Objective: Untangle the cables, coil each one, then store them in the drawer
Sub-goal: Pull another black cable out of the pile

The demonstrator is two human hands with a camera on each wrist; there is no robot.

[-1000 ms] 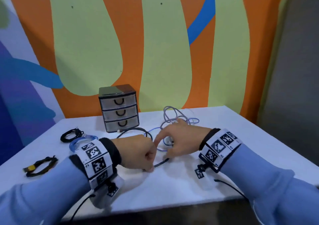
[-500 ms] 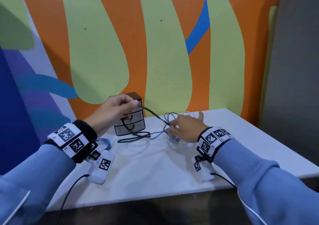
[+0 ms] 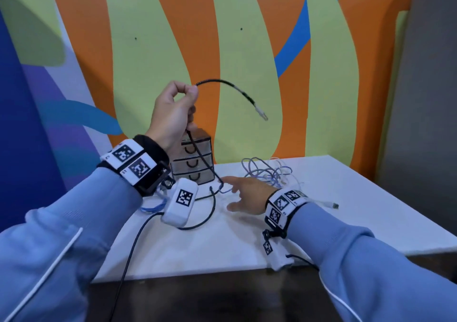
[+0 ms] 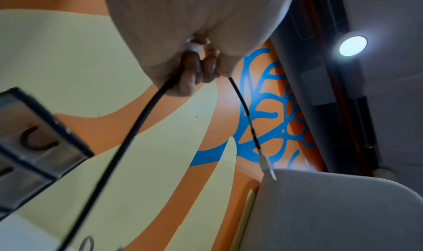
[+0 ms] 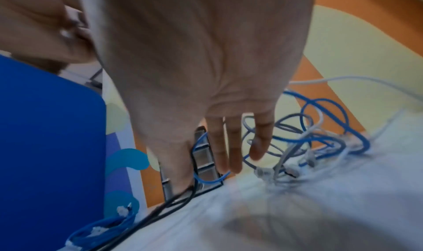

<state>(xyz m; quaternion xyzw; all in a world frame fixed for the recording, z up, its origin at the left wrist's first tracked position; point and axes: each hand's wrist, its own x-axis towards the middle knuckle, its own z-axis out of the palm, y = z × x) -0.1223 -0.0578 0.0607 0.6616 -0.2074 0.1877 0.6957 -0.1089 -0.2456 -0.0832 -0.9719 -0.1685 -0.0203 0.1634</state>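
My left hand (image 3: 178, 104) is raised high in front of the small three-drawer unit (image 3: 194, 162) and pinches a black cable (image 3: 232, 87). The cable's free end with its clear plug (image 3: 262, 113) arcs out to the right; the rest hangs down to the white table (image 3: 346, 193). In the left wrist view the curled fingers (image 4: 194, 68) hold that black cable (image 4: 137, 128). My right hand (image 3: 243, 193) hovers low over the table with straight fingers (image 5: 258, 142), beside a tangle of blue and grey cables (image 3: 268, 172), holding nothing. All drawers look closed.
A coiled blue cable (image 3: 152, 206) lies on the table at the left, partly behind my left wrist; it also shows at the bottom of the right wrist view (image 5: 98, 233). A white cable end (image 3: 329, 204) lies right of my right wrist. The painted wall stands close behind.
My left hand has lifted the black cable from table height to well above the drawer unit, pulling its end free. My right hand has let go and opened, staying low by the tangle.
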